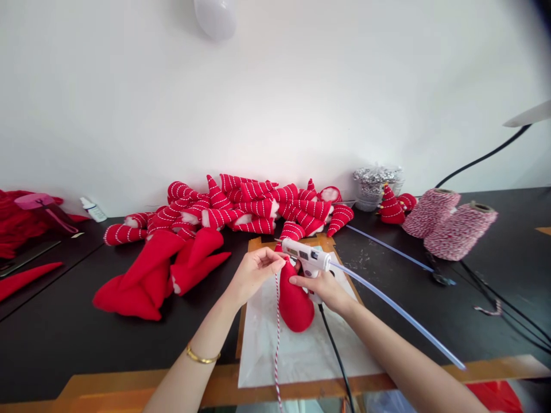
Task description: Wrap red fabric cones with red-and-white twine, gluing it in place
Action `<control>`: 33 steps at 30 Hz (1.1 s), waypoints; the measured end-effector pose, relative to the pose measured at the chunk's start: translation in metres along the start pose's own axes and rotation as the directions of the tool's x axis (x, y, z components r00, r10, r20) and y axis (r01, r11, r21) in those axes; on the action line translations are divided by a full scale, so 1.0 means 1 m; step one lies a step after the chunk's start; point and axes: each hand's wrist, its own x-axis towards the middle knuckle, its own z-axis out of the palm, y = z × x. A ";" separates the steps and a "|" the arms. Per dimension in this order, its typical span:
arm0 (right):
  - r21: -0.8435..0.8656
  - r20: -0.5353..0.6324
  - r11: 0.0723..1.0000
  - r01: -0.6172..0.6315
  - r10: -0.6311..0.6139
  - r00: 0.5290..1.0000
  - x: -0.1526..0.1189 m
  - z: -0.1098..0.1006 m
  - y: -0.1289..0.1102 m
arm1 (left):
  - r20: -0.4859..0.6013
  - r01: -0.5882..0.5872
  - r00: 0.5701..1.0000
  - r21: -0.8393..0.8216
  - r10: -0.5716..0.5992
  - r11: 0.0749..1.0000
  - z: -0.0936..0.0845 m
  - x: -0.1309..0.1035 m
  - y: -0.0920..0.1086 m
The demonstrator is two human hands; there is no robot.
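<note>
My left hand (257,272) pinches the end of a red-and-white twisted cord (278,338) at the narrow tip of a plain red felt cone (295,304). The cord hangs down past the near table edge. My right hand (323,289) is wrapped round the grip of a white glue gun (307,256), with its nozzle pointing left just above the cone's tip. A long clear glue stick (400,308) sticks out of the gun's back. Beneath the cone lies a white sheet (262,355) taped to the table.
Striped red cones (241,206) are heaped along the wall. Plain red cones (146,281) lie to the left. Two cord spools (462,232), a tub of silver tinsel (376,180) and a loose glue stick (387,246) are on the right. The gun's black cable (336,350) runs over the near edge.
</note>
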 end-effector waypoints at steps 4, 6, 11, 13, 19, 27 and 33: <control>-0.017 -0.010 1.000 -0.001 0.001 1.000 0.001 0.001 0.000 | -0.027 -0.011 1.000 0.017 0.011 1.000 0.001 0.000 -0.002; -0.028 -0.005 0.999 -0.015 0.015 1.000 0.002 0.001 0.002 | -0.032 -0.018 0.999 0.031 0.019 0.999 0.001 0.000 -0.003; -0.001 -0.020 1.000 0.008 -0.008 1.000 0.007 -0.008 0.016 | -0.091 -0.026 0.995 0.017 0.028 1.000 0.001 0.002 -0.009; -0.009 -0.031 0.999 0.047 -0.047 0.998 0.009 -0.015 0.021 | -0.150 -0.017 0.989 -0.026 0.013 1.000 -0.001 0.003 -0.013; -0.054 0.082 0.993 0.102 -0.097 0.992 0.002 -0.018 0.013 | -0.344 -0.055 0.939 -0.127 0.008 0.990 -0.009 0.011 -0.027; -0.119 0.147 0.988 0.097 -0.079 0.986 -0.005 -0.011 -0.002 | -0.379 -0.046 0.925 -0.168 -0.022 0.985 -0.014 0.015 -0.036; -0.151 0.161 0.984 0.097 -0.072 0.984 -0.004 -0.011 0.003 | -0.375 -0.032 0.926 -0.203 -0.047 0.979 -0.012 0.015 -0.034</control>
